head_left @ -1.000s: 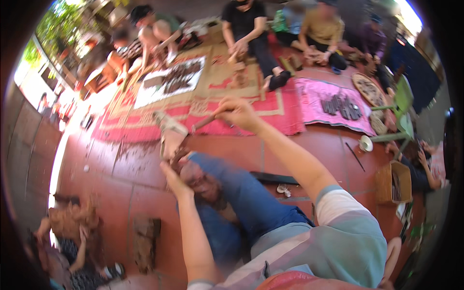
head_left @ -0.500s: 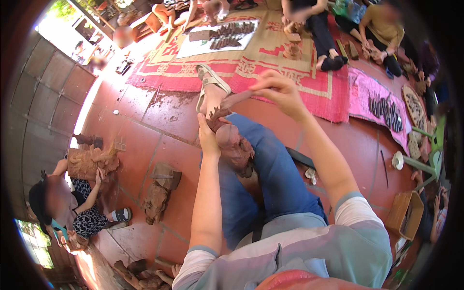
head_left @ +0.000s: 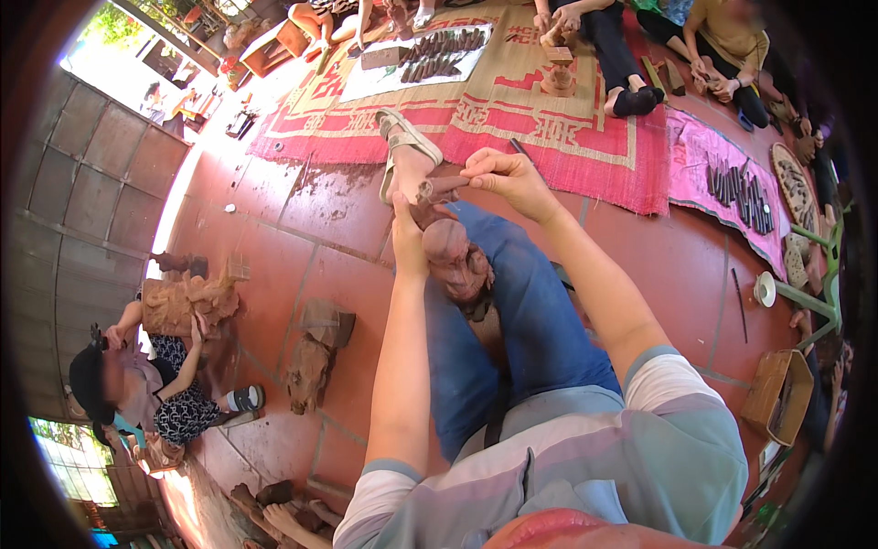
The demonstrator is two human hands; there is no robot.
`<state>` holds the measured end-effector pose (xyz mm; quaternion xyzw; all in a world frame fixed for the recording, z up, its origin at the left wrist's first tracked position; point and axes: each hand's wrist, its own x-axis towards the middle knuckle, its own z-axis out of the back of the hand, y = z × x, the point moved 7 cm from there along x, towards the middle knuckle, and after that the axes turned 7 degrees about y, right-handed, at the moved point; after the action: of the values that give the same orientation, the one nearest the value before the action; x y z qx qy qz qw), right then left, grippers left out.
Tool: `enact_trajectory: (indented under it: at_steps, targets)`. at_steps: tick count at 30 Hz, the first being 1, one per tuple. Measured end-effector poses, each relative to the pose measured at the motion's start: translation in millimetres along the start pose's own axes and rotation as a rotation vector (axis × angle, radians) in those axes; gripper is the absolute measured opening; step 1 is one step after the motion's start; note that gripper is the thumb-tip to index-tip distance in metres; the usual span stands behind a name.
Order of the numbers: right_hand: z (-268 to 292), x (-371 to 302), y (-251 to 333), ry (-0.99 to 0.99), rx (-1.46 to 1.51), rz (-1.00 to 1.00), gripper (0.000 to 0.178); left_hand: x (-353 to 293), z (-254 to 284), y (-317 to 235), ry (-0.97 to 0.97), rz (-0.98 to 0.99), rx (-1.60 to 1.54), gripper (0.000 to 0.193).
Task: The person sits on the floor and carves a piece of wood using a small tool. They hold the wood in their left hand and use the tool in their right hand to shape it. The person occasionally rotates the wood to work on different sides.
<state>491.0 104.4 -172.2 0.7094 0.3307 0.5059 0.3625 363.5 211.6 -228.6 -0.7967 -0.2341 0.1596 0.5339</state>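
Observation:
A reddish-brown carved wooden figure [head_left: 448, 245] with a smooth round head rests tilted on my lap, between my jeans-covered legs. My left hand [head_left: 409, 240] grips its left side near the far end, the fingers partly hidden behind it. My right hand [head_left: 514, 183] is closed in a pinch on the near end of a narrow brown strip [head_left: 448, 183], perhaps sandpaper. The strip's other end reaches the figure's far part, beside my left fingertips. Just beyond my right hand shows a thin dark stick [head_left: 518, 146]; whether the hand touches it I cannot tell.
Red floor tiles surround me. A carved wood block [head_left: 311, 366] lies to my left, near a seated person with another carving [head_left: 190, 305]. Ahead is a red patterned mat [head_left: 494, 137]; a pink cloth [head_left: 700, 165] with several dark tools lies right, near a wooden box [head_left: 773, 398].
My right hand has come down and left, closer to the figure. The brown strip looks narrower and more bunched than before. My left hand keeps its grip while the whole view shifts slightly.

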Motion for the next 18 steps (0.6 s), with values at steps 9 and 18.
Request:
enact_trajectory:
  at_steps: [9,18]
  targets:
    - [-1.9,-31.3,3.8,-0.286,-0.090,0.077,0.012,-5.3,-22.0,-10.6,0.001,-0.081,0.002,0.063]
    - [29.0,-29.3,70.6,-0.470,-0.153,0.219,0.010,0.5,7.9,-4.0,-0.010,-0.025,0.079,0.073]
